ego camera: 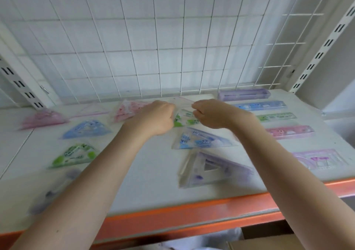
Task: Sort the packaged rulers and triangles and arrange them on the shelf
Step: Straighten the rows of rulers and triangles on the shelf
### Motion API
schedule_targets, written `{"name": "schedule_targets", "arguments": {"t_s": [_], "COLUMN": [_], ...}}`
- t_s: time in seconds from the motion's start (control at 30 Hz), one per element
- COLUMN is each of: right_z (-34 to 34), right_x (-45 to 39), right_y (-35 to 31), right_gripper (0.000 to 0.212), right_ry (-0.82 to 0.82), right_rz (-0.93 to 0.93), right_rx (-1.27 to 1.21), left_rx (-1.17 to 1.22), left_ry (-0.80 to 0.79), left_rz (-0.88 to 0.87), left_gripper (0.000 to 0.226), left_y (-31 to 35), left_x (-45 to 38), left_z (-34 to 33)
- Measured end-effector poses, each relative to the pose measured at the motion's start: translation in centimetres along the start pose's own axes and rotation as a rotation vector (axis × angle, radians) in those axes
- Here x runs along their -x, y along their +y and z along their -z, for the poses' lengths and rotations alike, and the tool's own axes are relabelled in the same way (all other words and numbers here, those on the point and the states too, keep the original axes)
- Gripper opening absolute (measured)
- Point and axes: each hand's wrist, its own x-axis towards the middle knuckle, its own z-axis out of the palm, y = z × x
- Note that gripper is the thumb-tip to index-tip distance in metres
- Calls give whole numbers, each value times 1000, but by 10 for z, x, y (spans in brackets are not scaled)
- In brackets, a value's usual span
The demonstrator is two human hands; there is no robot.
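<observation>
While both my left hand (159, 115) and right hand (209, 113) pinch the green-printed clear-packaged triangle (184, 118) at the white shelf's (146, 165) back, I judge lining it up above the blue triangle pack (199, 139) comes next.

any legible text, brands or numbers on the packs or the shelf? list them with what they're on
None can be read.
Blue triangle pack: a short printed word near its top edge, blurred.
Purple triangle pack: a small dark mark, unreadable.
Green triangle pack, held between left hand and right hand: cartoon print only.
Ruler packs at right, such as the blue ruler pack: print too small and blurred.
Shelf: no signs visible.
</observation>
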Motion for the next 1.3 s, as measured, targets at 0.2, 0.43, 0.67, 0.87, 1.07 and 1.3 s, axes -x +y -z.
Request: {"name": "schedule_targets", "arguments": {"t_s": [0.2,0.43,0.67,0.87,1.07,1.3], "right_z": [-8,-10,-7,-6,-12,-24], "right_x": [-12,-15,-16,10,41,40], "right_y": [-1,8,17,17,2,6], "right_gripper": [40,45,44,44,47,50], "right_ry": [-42,-43,-42,19,-66,-21], "right_rz": [-7,-14,-7,30,134,118], "right_rx": [-73,-62,-46,-111,-174,-144], "left_rx": [-41,-79,-92,-137,-100,-88], "left_ry": [23,-25,-48,82,-1,-47], "left_rz": [24,58,56,70,63,43], "left_gripper": [18,14,15,10,31,47], "left_y": [2,1,9,9,24,28], "left_x": [-28,-38,-42,-14,22,25], "left_z": [-9,-15,-12,6,-9,-23]}}
